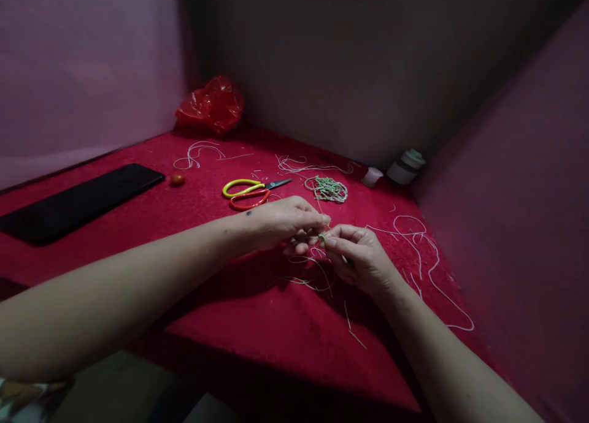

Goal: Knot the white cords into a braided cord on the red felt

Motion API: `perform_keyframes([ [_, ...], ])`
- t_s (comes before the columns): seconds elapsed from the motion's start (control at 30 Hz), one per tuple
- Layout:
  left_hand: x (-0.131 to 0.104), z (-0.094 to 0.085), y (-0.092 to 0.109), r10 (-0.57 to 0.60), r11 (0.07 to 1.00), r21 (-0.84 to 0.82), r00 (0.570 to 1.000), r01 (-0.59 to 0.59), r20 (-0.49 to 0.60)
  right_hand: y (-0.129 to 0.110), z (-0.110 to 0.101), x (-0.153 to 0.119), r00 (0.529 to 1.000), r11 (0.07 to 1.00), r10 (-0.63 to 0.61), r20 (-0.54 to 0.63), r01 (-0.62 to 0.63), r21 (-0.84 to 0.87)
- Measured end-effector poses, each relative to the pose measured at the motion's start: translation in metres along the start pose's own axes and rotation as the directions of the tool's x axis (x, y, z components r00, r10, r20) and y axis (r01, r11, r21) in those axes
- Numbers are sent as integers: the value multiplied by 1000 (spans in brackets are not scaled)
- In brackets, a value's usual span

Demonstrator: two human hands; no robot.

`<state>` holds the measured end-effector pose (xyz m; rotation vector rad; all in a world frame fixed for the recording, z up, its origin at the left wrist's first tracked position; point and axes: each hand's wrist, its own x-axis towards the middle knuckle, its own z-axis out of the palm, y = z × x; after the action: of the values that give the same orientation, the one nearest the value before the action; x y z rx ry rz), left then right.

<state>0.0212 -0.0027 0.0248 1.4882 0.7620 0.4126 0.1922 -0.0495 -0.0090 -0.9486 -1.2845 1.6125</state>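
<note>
Hands, two. Left hand (294,224): one, fingers bent and drawn together on what seems to be a fine thread (313,236). Right hand (361,251): one, thumb and forefinger pinching a small green knotted piece (322,240), which sits between the two sets of fingertips, clear of the cloth.

Progress, as judged: one heap of green-and-white knotted cord (330,190), just beyond the fingertips, looks like worked length; a strand appears to run from it toward the left hand. The piece in the fingers seems unfinished. How much is left cannot be told.

Scissors (267,187): one pair, one yellow handle and one red, just beyond the left wrist, lying unheld.

Loose pale threads: four scatterings, strands too tangled to count; one beneath the hands (304,281), one to the right of the right hand (429,274), one beyond the heap (313,167), one far beyond the left forearm (234,157).

Black flat object (83,202): one, beyond the left forearm. Small reddish round item (177,180): one, near its end. Red plastic bag (214,104): one, farthest beyond the left hand. Small translucent container (372,176): one, beyond the right hand. White lidded bottle (405,168): one, just beside that container.

Red cloth (257,312): one, under everything listed.
</note>
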Motion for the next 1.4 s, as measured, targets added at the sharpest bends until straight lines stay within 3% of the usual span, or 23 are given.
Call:
perform_keyframes([
  [0.2,-2,-6,2,-60,997,53,992,54,113,2,-1,-1,999,999,33,21,-33,-21],
  [0.33,-2,-7,4,-93,996,23,988,91,126,1,-1,-2,997,996,69,44,-66,-53],
  [0.63,-1,5,0,-24,967,-255,1000,26,10,1,-1,0,1000,1000,7,19,-7,21],
  [0.8,0,14,-1,-19,950,-313,995,-12,-97,0,-1,0,1000,997,18,18,-19,72],
  [1.07,3,23,-4,4,946,-316,979,-70,-205,0,-3,1,1000,994,26,11,-27,106],
  [1.27,2,30,-4,45,977,-182,947,-108,-318,2,-2,1,1000,995,20,-11,-19,95],
  [1.4,2,32,-1,73,985,-126,938,-122,-338,2,-1,1,999,996,7,-34,-4,93],
])
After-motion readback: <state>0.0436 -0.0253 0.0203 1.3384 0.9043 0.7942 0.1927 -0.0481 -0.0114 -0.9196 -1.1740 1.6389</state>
